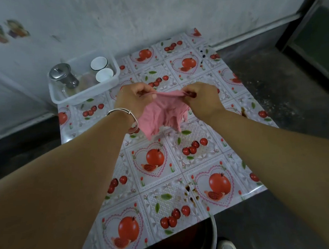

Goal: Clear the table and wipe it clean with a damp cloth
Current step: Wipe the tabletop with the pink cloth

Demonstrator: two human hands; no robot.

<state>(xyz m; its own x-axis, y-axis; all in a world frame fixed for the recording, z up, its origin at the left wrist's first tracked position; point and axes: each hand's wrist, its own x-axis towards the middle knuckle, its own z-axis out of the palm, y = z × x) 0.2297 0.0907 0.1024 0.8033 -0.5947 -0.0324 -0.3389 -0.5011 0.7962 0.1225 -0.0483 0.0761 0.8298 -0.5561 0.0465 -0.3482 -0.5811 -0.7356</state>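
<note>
Hands meet over the middle of the table [181, 173], both busy with one pink cloth [163, 115]. The left hand [133, 99], with a silver bangle [124, 112] on its wrist, has its fingers curled tight round the cloth's top edge; the right hand [202, 97] pinches the same edge just beside it, fingers bent in. Between the two grips the edge is pulled into a short taut band, and the rest of the cloth hangs in crumpled folds, its lowest corner pointing toward six o'clock above the tabletop. Whether that corner touches the surface I cannot tell.

The table wears a plastic cover [154, 163] printed with pomegranates, cherries and hearts. Brown stains [190, 196] dot it toward five o'clock from the cloth, nearer the front edge, another brown smear [244, 111] sits at three o'clock by the right edge, and a few dark specks [203, 53] lie up at one o'clock near the wall.

Out at ten o'clock, on the far left corner, stands a clear plastic tub [86, 94]. Inside it are a steel-lidded jar [63, 74] on the left and two white cups [101, 69] on the right, close together.

Down at six o'clock, just past the table's near edge, shows the rim of a dark basin [209, 240], with a pale shoe [226, 246] beside it.
</note>
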